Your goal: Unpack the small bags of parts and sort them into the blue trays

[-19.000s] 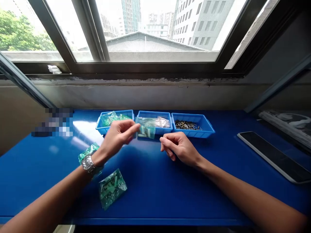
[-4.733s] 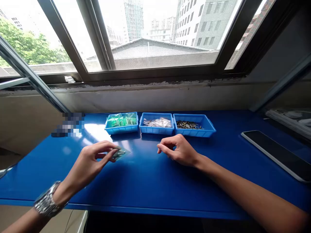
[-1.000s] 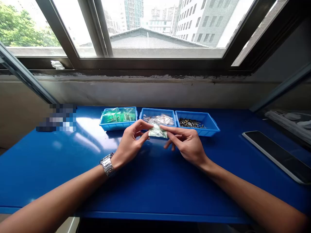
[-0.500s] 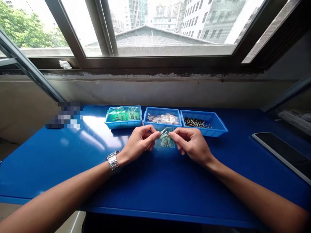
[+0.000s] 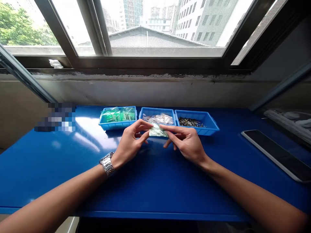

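Observation:
A small clear greenish plastic bag (image 5: 157, 131) is stretched between my two hands, above the blue table in front of the bins. Pale pieces inside it are too small to make out. My left hand (image 5: 132, 137), with a metal-band watch at the wrist, pinches the bag's left edge between thumb and fingers. On the other side, my right hand (image 5: 186, 140) grips the right edge, its lower fingers hanging loosely below. The middle blue bin (image 5: 157, 110), holding clear bags of small parts, lies just behind the bag.
To the left is a blue bin (image 5: 118, 125) of green bags; to the right, a blue bin (image 5: 209, 130) with many thin dark metal pins. A phone-like dark slab (image 5: 277, 155) rests at the right of the blue table (image 5: 155, 187). Behind stand a wall and window.
The bag has tipped from facing me to a flatter angle and looks shorter. My fingers have shifted along its edges. The whole view has moved slightly.

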`<state>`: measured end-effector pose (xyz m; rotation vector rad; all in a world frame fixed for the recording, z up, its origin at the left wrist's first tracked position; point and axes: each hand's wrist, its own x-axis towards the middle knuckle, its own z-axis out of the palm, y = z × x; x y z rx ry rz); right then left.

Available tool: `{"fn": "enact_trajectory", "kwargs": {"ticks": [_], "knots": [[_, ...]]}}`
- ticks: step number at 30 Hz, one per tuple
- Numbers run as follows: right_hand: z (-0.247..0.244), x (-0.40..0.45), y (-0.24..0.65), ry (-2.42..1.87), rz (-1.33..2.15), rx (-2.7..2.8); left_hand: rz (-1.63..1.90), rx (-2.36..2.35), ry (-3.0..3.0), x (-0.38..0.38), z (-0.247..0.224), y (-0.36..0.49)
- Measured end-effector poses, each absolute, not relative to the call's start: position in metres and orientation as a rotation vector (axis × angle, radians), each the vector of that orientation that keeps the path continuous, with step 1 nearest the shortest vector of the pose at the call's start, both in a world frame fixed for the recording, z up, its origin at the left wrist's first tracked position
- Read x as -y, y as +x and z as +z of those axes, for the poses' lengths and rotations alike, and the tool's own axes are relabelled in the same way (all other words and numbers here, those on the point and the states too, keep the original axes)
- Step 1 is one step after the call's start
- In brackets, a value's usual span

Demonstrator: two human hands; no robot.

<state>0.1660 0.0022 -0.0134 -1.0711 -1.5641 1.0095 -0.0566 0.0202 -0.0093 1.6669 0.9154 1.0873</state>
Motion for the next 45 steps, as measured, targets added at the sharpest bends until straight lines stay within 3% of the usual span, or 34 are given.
{"fn": "enact_trajectory", "kwargs": {"ticks": [19,27,31,37,41,45], "knots": [[-0.011,0.0,0.166,-1.049,0.941,1.569,1.209,-0.928,1.878,-0.022,-0.008,-0.058],[-0.01,-0.002,0.166,-0.989,1.126,1.659,1.024,-0.993,1.866,-0.018,-0.003,-0.055],[-0.009,-0.002,0.167,-0.973,1.2,1.614,1.11,-1.038,1.904,-0.027,0.009,-0.066],[-0.007,0.0,0.167,-0.965,1.204,1.634,1.31,-1.498,2.104,-0.067,0.035,-0.129],[-0.007,0.001,0.167,-0.956,1.221,1.66,1.161,-1.863,2.311,-0.085,0.018,-0.168],[-0.008,0.0,0.167,-0.944,1.233,1.668,1.103,-1.945,2.391,-0.082,0.002,-0.177]]}}
